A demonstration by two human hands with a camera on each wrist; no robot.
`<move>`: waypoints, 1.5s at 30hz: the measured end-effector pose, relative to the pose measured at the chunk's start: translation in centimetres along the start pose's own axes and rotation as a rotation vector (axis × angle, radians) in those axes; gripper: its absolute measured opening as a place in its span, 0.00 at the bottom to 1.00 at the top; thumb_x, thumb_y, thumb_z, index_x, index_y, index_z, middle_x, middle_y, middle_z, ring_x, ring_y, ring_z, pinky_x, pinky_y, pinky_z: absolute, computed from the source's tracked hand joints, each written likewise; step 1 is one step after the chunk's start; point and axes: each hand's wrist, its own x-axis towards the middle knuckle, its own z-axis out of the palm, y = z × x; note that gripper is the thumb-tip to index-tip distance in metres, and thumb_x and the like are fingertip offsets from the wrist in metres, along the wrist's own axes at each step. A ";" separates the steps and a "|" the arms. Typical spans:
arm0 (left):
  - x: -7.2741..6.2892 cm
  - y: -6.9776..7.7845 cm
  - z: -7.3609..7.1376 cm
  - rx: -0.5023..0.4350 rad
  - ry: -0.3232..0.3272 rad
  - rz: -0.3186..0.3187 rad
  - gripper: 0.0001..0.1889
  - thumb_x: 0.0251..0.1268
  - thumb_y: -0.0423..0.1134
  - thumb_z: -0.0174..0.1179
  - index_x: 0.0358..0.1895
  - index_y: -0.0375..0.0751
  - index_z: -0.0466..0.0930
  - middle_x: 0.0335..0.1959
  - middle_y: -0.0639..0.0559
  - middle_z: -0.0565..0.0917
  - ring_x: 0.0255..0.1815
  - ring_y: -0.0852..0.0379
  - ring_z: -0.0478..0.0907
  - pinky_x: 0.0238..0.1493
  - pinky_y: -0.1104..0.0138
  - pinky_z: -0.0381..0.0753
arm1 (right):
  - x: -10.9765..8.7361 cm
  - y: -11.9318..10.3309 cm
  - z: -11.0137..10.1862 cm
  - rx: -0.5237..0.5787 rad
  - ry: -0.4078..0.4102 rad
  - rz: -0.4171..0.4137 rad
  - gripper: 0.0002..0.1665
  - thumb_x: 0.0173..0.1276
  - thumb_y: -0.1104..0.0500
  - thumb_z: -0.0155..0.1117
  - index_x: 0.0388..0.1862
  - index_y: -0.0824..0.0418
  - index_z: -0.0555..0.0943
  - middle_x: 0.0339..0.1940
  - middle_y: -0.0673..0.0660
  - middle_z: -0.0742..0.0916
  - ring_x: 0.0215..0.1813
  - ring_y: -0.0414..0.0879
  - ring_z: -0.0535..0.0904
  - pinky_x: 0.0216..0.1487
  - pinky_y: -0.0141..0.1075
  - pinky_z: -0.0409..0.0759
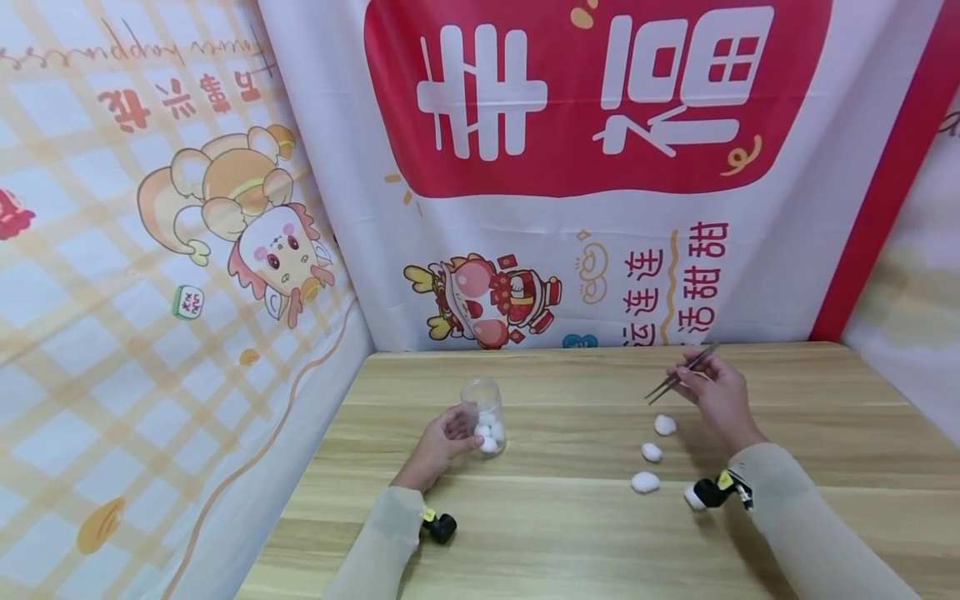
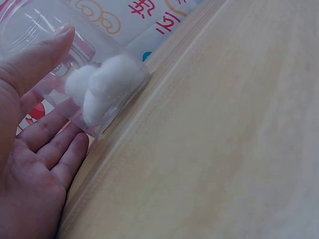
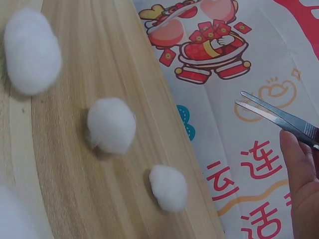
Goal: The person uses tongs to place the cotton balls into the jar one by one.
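Observation:
My left hand [image 1: 444,447] holds a clear jar [image 1: 481,392] upright on the table, its thumb across the near side. Several white cotton balls [image 2: 112,79] lie at the bottom of the jar. In the right hand [image 1: 718,402] is a pair of metal tweezers [image 3: 281,119], tips apart with nothing between them. The tweezers are above the table's far right part, beyond a short row of cotton balls [image 1: 664,425]. One more cotton ball [image 1: 693,498] is partly hidden behind the right wrist camera.
The wooden table [image 1: 555,542] reaches back to a printed cloth [image 1: 570,250] with red lettering. Another printed cloth [image 1: 187,350] hangs along the left side. A black camera [image 1: 441,527] is strapped to the left wrist.

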 end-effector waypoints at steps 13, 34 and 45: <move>-0.4 1.2 -0.1 -0.008 -0.037 -0.023 0.36 0.60 0.36 0.69 0.70 0.36 0.64 0.67 0.38 0.70 0.68 0.42 0.66 0.67 0.54 0.66 | -0.5 -0.2 -1.0 -0.062 0.023 0.022 0.15 0.71 0.72 0.56 0.55 0.65 0.71 0.45 0.57 0.78 0.47 0.45 0.83 0.53 0.38 0.79; -1.3 2.6 0.2 -0.005 -0.028 -0.017 0.35 0.59 0.35 0.70 0.69 0.35 0.65 0.65 0.38 0.72 0.66 0.42 0.68 0.66 0.55 0.68 | -0.7 0.6 -2.1 -0.135 0.069 0.033 0.14 0.71 0.72 0.56 0.52 0.62 0.72 0.45 0.55 0.78 0.46 0.42 0.81 0.51 0.34 0.80; -1.3 2.7 0.2 -0.001 -0.033 -0.023 0.35 0.60 0.35 0.69 0.70 0.35 0.65 0.66 0.38 0.71 0.67 0.43 0.67 0.66 0.55 0.68 | -0.5 1.1 -2.3 -0.268 0.079 0.066 0.13 0.72 0.69 0.57 0.52 0.60 0.72 0.47 0.58 0.77 0.45 0.39 0.81 0.51 0.32 0.80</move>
